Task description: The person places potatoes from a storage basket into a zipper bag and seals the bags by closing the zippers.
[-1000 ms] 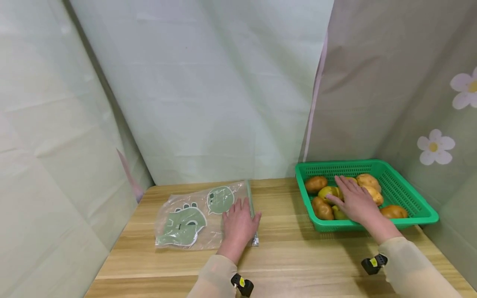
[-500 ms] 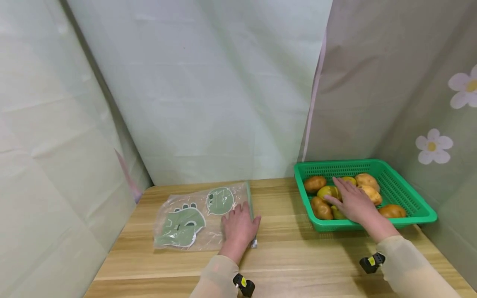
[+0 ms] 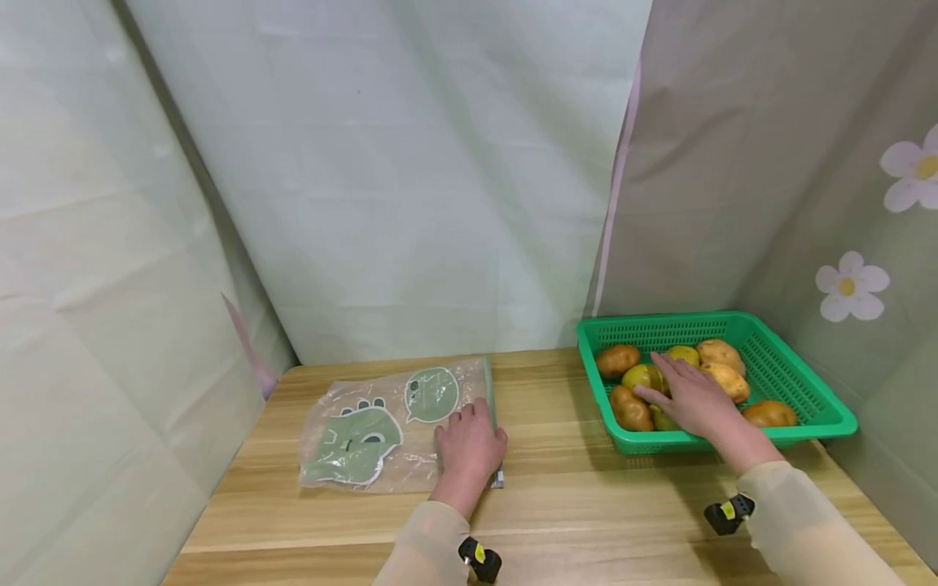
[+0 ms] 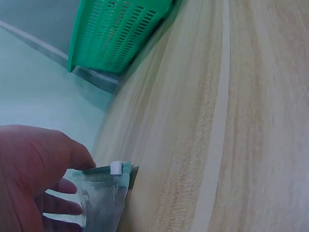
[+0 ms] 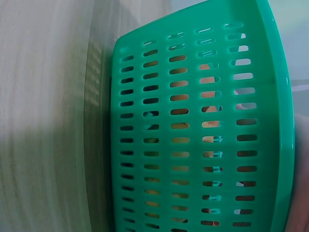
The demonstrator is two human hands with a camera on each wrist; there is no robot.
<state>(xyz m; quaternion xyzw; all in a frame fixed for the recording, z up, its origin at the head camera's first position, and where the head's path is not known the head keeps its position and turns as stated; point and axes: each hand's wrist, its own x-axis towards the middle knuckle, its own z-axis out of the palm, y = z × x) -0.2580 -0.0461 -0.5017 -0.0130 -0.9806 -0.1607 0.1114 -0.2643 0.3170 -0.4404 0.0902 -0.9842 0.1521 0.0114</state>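
Observation:
A clear zip bag [image 3: 425, 452] printed with a green dinosaur lies flat on the wooden table in the head view. My left hand [image 3: 471, 443] is at its right edge, fingers bent and thumb drawn in. The left wrist view has the thumb [image 4: 79, 155] on the zip edge near a white slider [image 4: 116, 167], the other fingers lower against the clear plastic. Over the green basket [image 3: 806, 382], my right hand [image 3: 696, 397] lies with straight fingers above potatoes [image 3: 630, 408] and yellow-green fruits [image 3: 643, 377]. It hides part of them.
The basket stands at the back right, its perforated side [image 5: 193, 125] filling much of the right wrist view. Pale curtains [image 3: 440, 203] hang close behind and beside the wooden table [image 3: 572, 496]. Further potatoes [image 3: 769, 413] lie to the right of my right hand.
My left hand's fingers have bent and its thumb has drawn in at the bag's edge. The right hand has stayed over the basket, nearly still. The view has shifted slightly.

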